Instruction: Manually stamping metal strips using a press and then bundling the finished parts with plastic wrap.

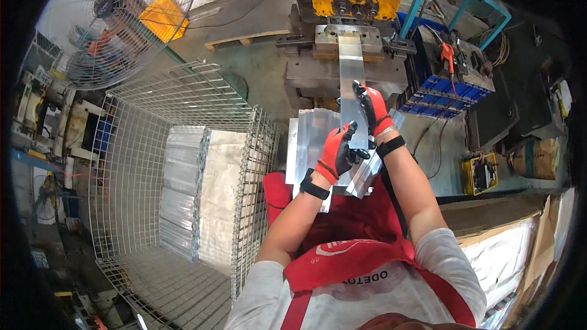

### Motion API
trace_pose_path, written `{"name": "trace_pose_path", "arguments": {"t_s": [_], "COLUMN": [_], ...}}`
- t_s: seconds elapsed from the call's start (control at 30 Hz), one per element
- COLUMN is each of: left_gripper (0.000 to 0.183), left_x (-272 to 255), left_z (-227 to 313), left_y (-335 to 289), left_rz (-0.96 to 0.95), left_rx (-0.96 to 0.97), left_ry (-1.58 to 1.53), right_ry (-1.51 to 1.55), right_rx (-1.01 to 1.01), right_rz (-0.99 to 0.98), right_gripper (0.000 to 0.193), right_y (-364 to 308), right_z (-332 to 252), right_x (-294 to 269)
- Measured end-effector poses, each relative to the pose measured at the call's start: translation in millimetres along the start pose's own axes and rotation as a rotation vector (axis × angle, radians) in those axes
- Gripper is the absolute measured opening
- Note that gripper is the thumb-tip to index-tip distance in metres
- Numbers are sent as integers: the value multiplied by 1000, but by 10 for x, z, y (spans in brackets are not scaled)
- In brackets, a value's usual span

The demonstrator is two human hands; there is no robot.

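Note:
A long, flat, shiny metal strip runs away from me, its far end at the die block of a yellow and dark press. My left hand, in a red glove with black fingers, grips the strip's near end from the left side. Farther up, my right hand, gloved alike, holds its right edge with the thumb on top. Below both hands, more metal strips lie in a stack in front of me, some at an angle. Part of the stack is hidden by my hands and the held strip.
To the left stands a wire mesh cage with stacked metal strips inside. A large fan is at the far left. Blue crates with an orange-handled tool stand right of the press, and a yellow bin is nearer.

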State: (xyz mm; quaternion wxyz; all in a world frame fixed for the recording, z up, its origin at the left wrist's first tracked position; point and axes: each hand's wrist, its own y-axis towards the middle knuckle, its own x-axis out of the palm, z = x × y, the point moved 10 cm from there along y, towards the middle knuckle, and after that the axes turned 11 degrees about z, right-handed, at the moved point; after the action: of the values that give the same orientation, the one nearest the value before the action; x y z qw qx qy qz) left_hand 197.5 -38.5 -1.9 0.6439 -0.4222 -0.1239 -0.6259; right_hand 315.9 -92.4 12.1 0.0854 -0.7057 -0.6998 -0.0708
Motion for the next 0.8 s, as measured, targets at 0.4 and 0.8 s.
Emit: {"name": "trace_pose_path", "arguments": {"t_s": [0.4, 0.8], "left_gripper": [22, 26], "left_x": [-43, -44], "left_z": [-35, -81], "left_y": [34, 31], "left_rz": [-41, -3], "left_rx": [5, -65], "left_ry": [-39, -123], "right_ry": [-89, -124], "right_rx": [-17, 100], "right_rz": [30, 94], "right_gripper": [26, 29], "right_y": [17, -18], "right_z": [6, 85], "right_x": [-37, -97]}}
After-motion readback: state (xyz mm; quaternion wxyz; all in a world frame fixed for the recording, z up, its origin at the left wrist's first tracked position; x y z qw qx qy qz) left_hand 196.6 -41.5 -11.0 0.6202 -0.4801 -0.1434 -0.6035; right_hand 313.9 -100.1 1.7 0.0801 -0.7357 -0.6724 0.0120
